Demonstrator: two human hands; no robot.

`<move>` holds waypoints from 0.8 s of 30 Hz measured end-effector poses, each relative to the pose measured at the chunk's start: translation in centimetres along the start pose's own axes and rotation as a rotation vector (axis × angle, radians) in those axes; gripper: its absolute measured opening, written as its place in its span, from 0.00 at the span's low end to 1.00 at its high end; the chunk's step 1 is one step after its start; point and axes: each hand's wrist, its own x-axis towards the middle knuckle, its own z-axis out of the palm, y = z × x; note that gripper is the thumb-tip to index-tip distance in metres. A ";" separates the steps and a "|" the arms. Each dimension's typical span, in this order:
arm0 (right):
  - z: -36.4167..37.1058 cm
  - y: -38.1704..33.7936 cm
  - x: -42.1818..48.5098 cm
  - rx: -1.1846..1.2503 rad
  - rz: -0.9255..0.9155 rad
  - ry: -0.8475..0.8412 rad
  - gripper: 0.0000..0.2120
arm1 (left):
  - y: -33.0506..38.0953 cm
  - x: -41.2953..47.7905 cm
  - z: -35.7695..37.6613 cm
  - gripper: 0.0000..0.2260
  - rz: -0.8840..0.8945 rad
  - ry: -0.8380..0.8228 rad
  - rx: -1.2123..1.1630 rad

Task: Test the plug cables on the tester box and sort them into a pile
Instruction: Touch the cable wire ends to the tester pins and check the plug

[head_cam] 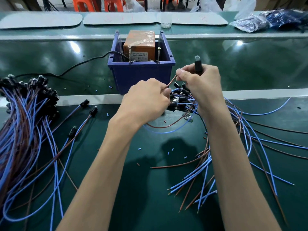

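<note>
My right hand (200,84) grips one plug cable by its black holder with a clear bulb tip (198,65), raised just right of the tester box. Its brown wire (171,81) stretches between both hands, and my left hand (146,100) pinches the wire's lower part. The tester box is a blue bin (141,74) with an orange unit (140,44) and two upright screws (129,54) on its front rim. A heap of plug cables (183,99) lies under my hands, its blue and brown wires fanning right. A large sorted pile (28,104) sits at the left.
A black power cord (80,64) runs left from the bin. Three loose plug cables (83,114) lie between the pile and my left arm. Small wire offcuts are scattered on the green bench. A metal rail (250,94) crosses the bench. Plastic bags (266,20) lie far right.
</note>
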 end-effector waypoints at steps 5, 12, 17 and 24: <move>-0.9 0.5 0.7 0.003 0.047 0.070 0.08 | -0.1 -0.1 -0.3 0.14 0.025 0.004 -0.022; -1.8 0.5 0.5 0.116 0.080 -0.109 0.08 | -0.3 0.3 -0.2 0.18 -0.008 0.076 -0.117; -1.2 0.3 0.4 0.107 0.080 -0.049 0.10 | -0.8 0.8 0.0 0.19 0.019 0.115 -0.288; -1.0 -0.5 0.2 0.523 0.024 0.196 0.07 | -0.6 1.0 0.1 0.18 0.005 0.142 -0.601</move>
